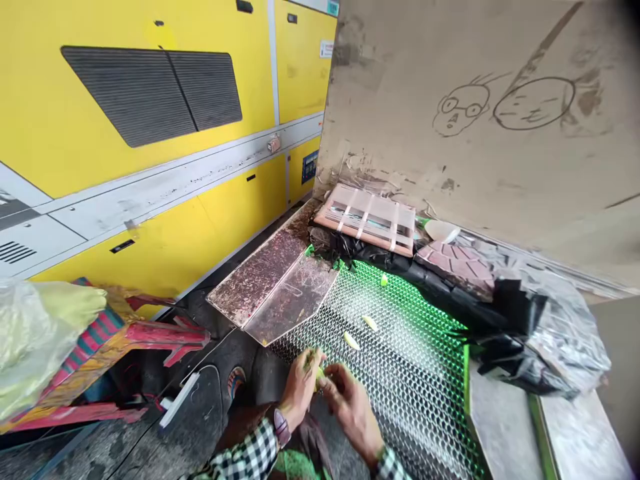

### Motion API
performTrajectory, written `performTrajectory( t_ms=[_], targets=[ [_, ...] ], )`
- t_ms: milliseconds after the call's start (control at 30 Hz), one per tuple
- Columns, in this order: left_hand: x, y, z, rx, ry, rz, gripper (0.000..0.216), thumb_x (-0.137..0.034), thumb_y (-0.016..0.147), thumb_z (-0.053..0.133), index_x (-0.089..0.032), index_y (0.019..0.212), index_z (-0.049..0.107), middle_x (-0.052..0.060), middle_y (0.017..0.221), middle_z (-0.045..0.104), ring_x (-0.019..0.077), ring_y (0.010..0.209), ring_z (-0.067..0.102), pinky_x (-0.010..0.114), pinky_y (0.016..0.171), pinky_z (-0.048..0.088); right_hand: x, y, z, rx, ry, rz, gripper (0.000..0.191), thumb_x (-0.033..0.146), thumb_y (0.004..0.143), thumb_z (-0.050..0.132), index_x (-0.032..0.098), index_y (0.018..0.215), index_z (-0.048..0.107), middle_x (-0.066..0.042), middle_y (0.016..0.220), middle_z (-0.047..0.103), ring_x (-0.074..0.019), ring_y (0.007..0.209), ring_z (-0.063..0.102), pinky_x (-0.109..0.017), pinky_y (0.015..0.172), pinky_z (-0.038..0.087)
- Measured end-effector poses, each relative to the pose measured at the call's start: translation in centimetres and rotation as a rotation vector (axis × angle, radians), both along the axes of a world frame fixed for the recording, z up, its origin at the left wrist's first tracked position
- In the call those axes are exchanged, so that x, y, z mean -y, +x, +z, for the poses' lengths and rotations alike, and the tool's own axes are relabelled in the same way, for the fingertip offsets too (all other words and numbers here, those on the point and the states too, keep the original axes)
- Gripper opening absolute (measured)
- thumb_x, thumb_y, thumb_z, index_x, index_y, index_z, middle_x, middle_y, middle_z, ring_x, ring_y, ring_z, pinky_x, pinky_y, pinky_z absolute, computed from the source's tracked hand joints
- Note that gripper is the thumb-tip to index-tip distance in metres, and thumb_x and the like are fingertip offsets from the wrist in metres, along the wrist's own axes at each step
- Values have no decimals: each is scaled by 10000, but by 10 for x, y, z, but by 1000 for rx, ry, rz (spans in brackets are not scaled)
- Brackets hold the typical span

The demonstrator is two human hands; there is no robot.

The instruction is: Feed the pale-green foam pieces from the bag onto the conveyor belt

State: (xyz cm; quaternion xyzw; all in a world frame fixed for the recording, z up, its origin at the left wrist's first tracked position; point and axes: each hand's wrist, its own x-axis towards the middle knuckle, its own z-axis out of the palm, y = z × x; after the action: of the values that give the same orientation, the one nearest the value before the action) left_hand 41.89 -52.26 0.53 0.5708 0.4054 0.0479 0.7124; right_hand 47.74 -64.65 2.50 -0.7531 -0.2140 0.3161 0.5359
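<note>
My left hand (300, 390) and my right hand (353, 407) meet at the near edge of a honeycomb metal mesh bed (400, 333) lit green from below. Both hands pinch a small pale yellow piece (319, 375) between their fingertips. Three similar small yellow pieces lie on the mesh farther out: one (351, 341) just past my hands, one (370, 323) beyond it, and one (384, 281) near the back. My sleeves are black-and-white check.
A stack of pink sheets with tape strips (370, 219) sits behind the mesh on black plastic (450, 293). A raised cardboard-coloured lid (475, 120) with doodled faces stands at the back. Stained metal plates (273, 280) lie left. A yellow machine (150, 133) and a red stool (125, 340) are left.
</note>
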Motion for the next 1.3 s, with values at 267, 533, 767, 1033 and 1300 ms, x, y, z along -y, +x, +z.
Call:
performTrajectory(
  t_ms=[267,533,767,1033,1300],
  targets=[
    [5,5,-4,45,-336,83,630,-770,748,639,-173,939,580,-44,693,519,49,433,354,188,385,223,16,15,-37,413,-225,-280,337,526,1001,475,224,938,611,-46,802,663,-209,680,599,-314,633,433],
    [2,9,-7,82,-730,307,320,-457,916,641,-142,948,595,-19,720,561,54,502,482,164,423,299,55,26,-59,1012,-376,-120,233,254,1033,424,225,1042,655,-96,1096,712,-264,996,610,-407,899,415],
    [22,28,-1,213,-754,425,181,-258,885,643,-159,1029,597,15,834,628,105,651,610,223,597,502,17,-24,-16,281,-103,-152,272,465,1001,529,227,1036,657,-66,974,715,-217,835,663,-312,737,497],
    [7,39,3,205,-672,515,139,-68,931,525,-167,1010,582,54,887,660,124,785,679,318,856,577,35,6,-26,108,-194,-288,452,657,938,528,223,892,646,-15,698,638,-187,612,555,-284,572,411],
    [16,38,6,237,-684,371,203,-209,877,672,-187,1071,618,101,1081,694,201,999,706,366,918,557,45,41,-15,500,-461,-246,499,617,991,397,206,1100,657,-16,673,630,-171,511,511,-271,494,321]
  ],
)
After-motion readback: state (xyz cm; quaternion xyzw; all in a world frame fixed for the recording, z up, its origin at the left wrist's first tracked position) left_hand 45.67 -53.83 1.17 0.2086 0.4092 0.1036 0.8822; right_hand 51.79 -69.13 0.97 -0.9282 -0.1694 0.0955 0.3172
